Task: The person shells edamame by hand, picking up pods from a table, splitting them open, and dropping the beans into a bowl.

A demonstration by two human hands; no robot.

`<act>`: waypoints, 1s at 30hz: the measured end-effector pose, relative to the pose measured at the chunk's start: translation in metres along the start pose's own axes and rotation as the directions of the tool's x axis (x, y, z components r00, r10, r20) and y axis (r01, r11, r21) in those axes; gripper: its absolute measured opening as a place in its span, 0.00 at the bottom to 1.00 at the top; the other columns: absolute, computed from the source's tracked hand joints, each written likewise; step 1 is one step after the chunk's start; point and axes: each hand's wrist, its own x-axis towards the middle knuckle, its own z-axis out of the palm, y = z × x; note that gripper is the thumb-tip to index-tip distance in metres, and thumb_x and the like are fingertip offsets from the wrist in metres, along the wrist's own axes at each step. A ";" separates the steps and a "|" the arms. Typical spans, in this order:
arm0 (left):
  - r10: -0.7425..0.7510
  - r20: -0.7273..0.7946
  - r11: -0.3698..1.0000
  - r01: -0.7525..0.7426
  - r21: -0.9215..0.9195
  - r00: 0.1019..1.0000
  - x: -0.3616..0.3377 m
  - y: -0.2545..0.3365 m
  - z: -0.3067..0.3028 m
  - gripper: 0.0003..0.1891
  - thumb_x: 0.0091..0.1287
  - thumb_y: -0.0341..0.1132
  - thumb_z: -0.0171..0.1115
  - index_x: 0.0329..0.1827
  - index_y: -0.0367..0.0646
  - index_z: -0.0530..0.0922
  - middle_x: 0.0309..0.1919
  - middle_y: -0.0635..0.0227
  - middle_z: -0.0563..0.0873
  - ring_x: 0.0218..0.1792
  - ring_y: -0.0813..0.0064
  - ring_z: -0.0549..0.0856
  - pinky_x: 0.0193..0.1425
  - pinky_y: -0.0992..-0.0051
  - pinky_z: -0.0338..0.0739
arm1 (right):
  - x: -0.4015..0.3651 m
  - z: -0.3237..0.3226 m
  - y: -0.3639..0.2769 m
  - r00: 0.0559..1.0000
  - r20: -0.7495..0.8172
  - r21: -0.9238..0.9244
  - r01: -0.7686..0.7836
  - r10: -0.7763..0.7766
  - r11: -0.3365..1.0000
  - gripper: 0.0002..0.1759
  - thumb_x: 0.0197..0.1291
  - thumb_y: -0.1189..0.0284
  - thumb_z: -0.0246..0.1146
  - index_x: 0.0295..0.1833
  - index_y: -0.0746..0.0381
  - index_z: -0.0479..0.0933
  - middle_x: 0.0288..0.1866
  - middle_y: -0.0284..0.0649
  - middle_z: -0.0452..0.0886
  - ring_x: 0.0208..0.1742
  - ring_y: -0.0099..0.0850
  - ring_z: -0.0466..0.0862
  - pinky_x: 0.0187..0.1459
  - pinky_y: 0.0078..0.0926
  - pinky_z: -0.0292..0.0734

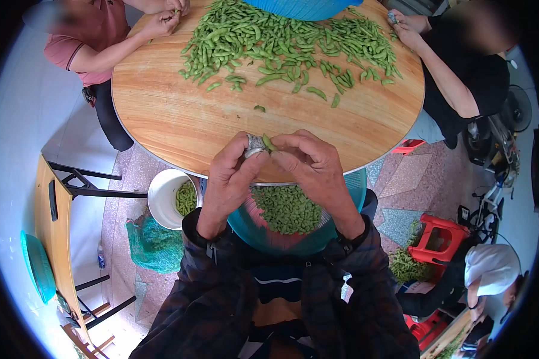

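My left hand (235, 167) and my right hand (312, 160) meet over the near edge of the round wooden table. Both are closed, pinching a green edamame pod (269, 142) between their fingertips. A grey, woven-looking wrap covers a finger of my left hand, with something pale at the fingertip. Below my hands, a teal basin (238, 224) at my lap holds shelled green beans (286, 209). Across the table lies a large heap of edamame pods (245, 36), with one small pod piece (259, 109) lying nearer to me.
At the table's far edge sits a blue container (302, 8). Two people work at the far left and right. To my left stand a white bucket (156, 200) and a green mesh bag (153, 244). A red stool (440, 239) and more people are at the right.
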 end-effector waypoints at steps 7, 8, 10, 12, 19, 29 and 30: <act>0.008 -0.003 0.999 -0.008 0.048 1.000 -0.002 0.001 0.002 0.03 0.75 0.26 0.62 0.48 0.38 0.79 0.33 0.78 0.72 0.34 0.86 0.71 0.36 0.82 0.66 | -0.003 -0.002 0.002 0.990 0.043 0.142 -0.138 0.133 0.980 0.14 0.71 0.75 0.67 0.57 0.71 0.82 0.45 0.39 0.82 0.38 0.24 0.86 0.40 0.20 0.82; 0.020 -0.003 0.998 -0.020 0.055 1.000 -0.002 0.000 0.003 0.03 0.75 0.26 0.62 0.47 0.38 0.79 0.34 0.77 0.72 0.34 0.86 0.71 0.36 0.82 0.66 | -0.004 -0.002 0.004 0.990 0.041 0.143 -0.138 0.134 0.980 0.14 0.71 0.75 0.67 0.57 0.71 0.82 0.45 0.39 0.82 0.38 0.24 0.86 0.40 0.20 0.82; 0.032 0.000 0.998 -0.032 0.061 0.999 -0.002 0.000 0.004 0.03 0.75 0.26 0.61 0.47 0.37 0.79 0.34 0.77 0.72 0.34 0.85 0.71 0.36 0.81 0.66 | -0.006 -0.002 0.010 0.993 0.048 0.209 -0.118 0.110 0.971 0.14 0.72 0.75 0.66 0.58 0.72 0.82 0.44 0.38 0.82 0.38 0.24 0.86 0.40 0.20 0.82; 0.007 -0.011 1.000 -0.007 0.020 1.000 -0.003 0.000 0.005 0.03 0.75 0.26 0.61 0.47 0.37 0.79 0.34 0.76 0.72 0.34 0.85 0.71 0.36 0.81 0.66 | -0.006 0.001 0.010 0.994 0.032 0.228 -0.113 0.109 0.967 0.14 0.72 0.74 0.66 0.58 0.72 0.81 0.44 0.38 0.83 0.38 0.24 0.86 0.40 0.20 0.82; 0.041 0.004 0.983 -0.041 0.177 0.999 -0.002 -0.001 0.005 0.03 0.74 0.25 0.61 0.46 0.36 0.79 0.34 0.74 0.72 0.35 0.84 0.71 0.38 0.80 0.66 | -0.006 -0.012 0.012 0.963 0.126 0.320 -0.267 0.239 0.909 0.16 0.74 0.71 0.65 0.58 0.71 0.81 0.43 0.39 0.86 0.40 0.24 0.87 0.42 0.21 0.84; -0.115 0.167 0.992 0.123 -0.039 0.979 -0.006 0.001 -0.005 0.05 0.74 0.26 0.62 0.49 0.37 0.81 0.33 0.78 0.74 0.31 0.87 0.72 0.34 0.83 0.64 | -0.015 -0.023 0.020 0.886 0.282 0.515 -0.464 0.369 0.721 0.18 0.75 0.67 0.64 0.60 0.71 0.80 0.40 0.38 0.86 0.38 0.25 0.86 0.40 0.23 0.85; -0.130 0.207 0.986 0.149 -0.079 0.970 -0.008 0.000 -0.006 0.05 0.74 0.26 0.62 0.50 0.37 0.81 0.33 0.79 0.74 0.30 0.88 0.71 0.33 0.84 0.63 | -0.019 -0.023 0.020 0.879 0.303 0.556 -0.477 0.369 0.680 0.18 0.76 0.67 0.63 0.61 0.71 0.79 0.40 0.38 0.85 0.37 0.24 0.86 0.39 0.23 0.85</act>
